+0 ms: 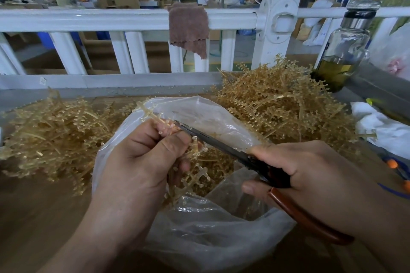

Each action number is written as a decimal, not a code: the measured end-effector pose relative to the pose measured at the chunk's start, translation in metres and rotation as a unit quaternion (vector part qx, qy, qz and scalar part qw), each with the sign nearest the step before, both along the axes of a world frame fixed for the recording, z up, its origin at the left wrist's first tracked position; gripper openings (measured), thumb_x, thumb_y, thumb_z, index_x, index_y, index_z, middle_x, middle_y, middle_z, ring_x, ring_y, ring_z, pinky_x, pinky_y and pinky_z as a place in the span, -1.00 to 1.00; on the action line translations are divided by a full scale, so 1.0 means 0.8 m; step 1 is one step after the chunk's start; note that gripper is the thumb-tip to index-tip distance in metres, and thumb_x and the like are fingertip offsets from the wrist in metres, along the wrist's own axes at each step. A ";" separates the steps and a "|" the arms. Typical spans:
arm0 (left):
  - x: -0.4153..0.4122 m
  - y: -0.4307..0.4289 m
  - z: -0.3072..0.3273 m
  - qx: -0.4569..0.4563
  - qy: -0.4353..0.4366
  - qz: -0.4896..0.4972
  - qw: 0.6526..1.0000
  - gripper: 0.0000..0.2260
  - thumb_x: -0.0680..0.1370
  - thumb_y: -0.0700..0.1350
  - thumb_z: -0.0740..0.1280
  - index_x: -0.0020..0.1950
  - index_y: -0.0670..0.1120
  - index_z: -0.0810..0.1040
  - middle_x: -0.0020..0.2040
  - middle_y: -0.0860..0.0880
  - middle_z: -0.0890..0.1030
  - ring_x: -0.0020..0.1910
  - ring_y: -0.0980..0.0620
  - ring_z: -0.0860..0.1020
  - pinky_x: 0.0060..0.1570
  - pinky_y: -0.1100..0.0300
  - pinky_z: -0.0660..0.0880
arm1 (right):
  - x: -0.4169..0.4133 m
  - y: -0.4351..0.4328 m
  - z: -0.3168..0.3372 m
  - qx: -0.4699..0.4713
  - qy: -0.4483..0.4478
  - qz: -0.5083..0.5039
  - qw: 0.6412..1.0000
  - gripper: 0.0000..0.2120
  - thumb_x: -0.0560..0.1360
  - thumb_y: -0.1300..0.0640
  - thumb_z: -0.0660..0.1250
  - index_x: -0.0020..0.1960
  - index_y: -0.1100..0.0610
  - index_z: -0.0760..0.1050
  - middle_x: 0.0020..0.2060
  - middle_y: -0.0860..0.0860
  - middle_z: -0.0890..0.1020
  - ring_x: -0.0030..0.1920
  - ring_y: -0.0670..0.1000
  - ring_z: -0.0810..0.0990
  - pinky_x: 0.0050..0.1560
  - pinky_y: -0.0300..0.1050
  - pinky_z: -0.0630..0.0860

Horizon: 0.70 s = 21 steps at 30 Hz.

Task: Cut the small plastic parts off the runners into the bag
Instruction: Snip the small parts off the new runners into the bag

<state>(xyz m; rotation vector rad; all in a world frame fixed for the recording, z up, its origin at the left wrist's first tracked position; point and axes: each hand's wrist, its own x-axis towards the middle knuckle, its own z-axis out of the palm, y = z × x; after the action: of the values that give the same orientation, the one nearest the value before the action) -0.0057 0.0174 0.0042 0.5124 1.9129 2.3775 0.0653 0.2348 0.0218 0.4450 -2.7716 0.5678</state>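
My left hand [142,162] grips a pale amber plastic runner [153,115] lined with small parts, holding it over the open clear plastic bag [206,235]. My right hand [310,175] holds scissors [221,146] with dark blades and reddish-brown handles. The blade tips meet the runner right at my left fingertips. More runner branches hang below my left hand into the bag's mouth, and amber pieces lie inside the bag.
A heap of runners [286,106] lies at the back right and another heap [51,135] on the left of the wooden table. A glass bottle [343,51] stands far right, a brown cloth [188,26] hangs on the white railing, and white cloth [383,128] lies at right.
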 end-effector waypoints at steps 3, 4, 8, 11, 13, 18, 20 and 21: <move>0.001 0.001 0.001 0.002 -0.002 -0.003 1.000 -0.86 0.43 -0.10 0.39 -0.34 0.05 0.61 -0.26 -0.16 0.60 -0.43 0.11 0.49 -0.48 0.31 0.42 | 0.000 -0.001 0.000 0.002 -0.001 0.000 1.000 -0.64 0.47 -0.32 0.22 -0.16 -0.04 0.52 -0.39 -0.17 0.46 -0.33 -0.15 0.51 -0.37 -0.31 0.37; 0.001 0.001 0.001 0.003 -0.003 -0.004 1.000 -0.86 0.43 -0.10 0.39 -0.34 0.05 0.62 -0.27 -0.14 0.60 -0.44 0.12 0.49 -0.48 0.31 0.42 | 0.000 -0.001 0.000 0.001 -0.001 -0.001 1.000 -0.64 0.46 -0.33 0.22 -0.16 -0.05 0.52 -0.39 -0.18 0.46 -0.32 -0.15 0.51 -0.37 -0.31 0.37; 0.001 0.001 0.001 0.000 -0.001 -0.002 1.000 -0.86 0.42 -0.09 0.39 -0.35 0.05 0.61 -0.27 -0.14 0.62 -0.44 0.12 0.48 -0.48 0.31 0.42 | 0.000 0.000 -0.001 0.003 0.000 0.000 1.000 -0.66 0.47 -0.32 0.23 -0.17 -0.05 0.50 -0.40 -0.19 0.45 -0.33 -0.17 0.50 -0.36 -0.32 0.36; 0.000 0.001 0.001 0.001 -0.002 -0.003 1.000 -0.85 0.42 -0.09 0.39 -0.35 0.05 0.60 -0.27 -0.15 0.61 -0.44 0.13 0.49 -0.47 0.31 0.43 | -0.001 0.001 -0.002 0.004 0.004 0.001 1.000 -0.65 0.47 -0.32 0.23 -0.17 -0.04 0.52 -0.40 -0.18 0.46 -0.33 -0.16 0.50 -0.36 -0.26 0.39; -0.001 0.000 0.001 0.005 -0.003 -0.006 1.000 -0.86 0.42 -0.10 0.40 -0.35 0.05 0.59 -0.25 -0.18 0.59 -0.45 0.12 0.49 -0.48 0.31 0.42 | -0.001 0.001 -0.002 0.002 0.008 0.002 1.000 -0.64 0.47 -0.33 0.23 -0.15 -0.04 0.53 -0.39 -0.18 0.47 -0.33 -0.15 0.50 -0.37 -0.22 0.41; -0.003 -0.001 0.000 -0.017 0.010 -0.008 1.000 -0.86 0.42 -0.09 0.39 -0.35 0.05 0.59 -0.33 -0.14 0.58 -0.44 0.13 0.49 -0.47 0.30 0.43 | -0.003 0.001 -0.004 0.003 0.004 0.009 1.000 -0.58 0.46 -0.37 0.21 -0.07 -0.04 0.56 -0.33 -0.17 0.51 -0.29 -0.13 0.53 -0.35 -0.15 0.45; -0.004 -0.001 0.000 -0.018 0.012 -0.008 1.000 -0.86 0.42 -0.10 0.40 -0.35 0.04 0.58 -0.39 -0.06 0.55 -0.45 0.13 0.49 -0.47 0.32 0.43 | -0.004 0.001 -0.006 0.005 0.007 0.009 1.000 -0.58 0.46 -0.37 0.21 -0.07 -0.04 0.57 -0.32 -0.17 0.53 -0.29 -0.14 0.53 -0.35 -0.16 0.45; -0.004 -0.001 0.000 -0.019 0.015 -0.010 1.000 -0.87 0.42 -0.10 0.40 -0.34 0.02 0.57 -0.41 -0.04 0.53 -0.46 0.12 0.48 -0.48 0.33 0.42 | -0.004 0.001 -0.006 0.005 0.009 0.009 1.000 -0.58 0.46 -0.36 0.22 -0.07 -0.03 0.57 -0.32 -0.18 0.53 -0.29 -0.14 0.53 -0.35 -0.16 0.44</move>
<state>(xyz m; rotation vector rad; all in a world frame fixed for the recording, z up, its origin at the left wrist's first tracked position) -0.0088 0.0163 0.0040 0.5638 1.9512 2.3301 0.0623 0.2359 0.0168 0.4755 -2.7579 0.5515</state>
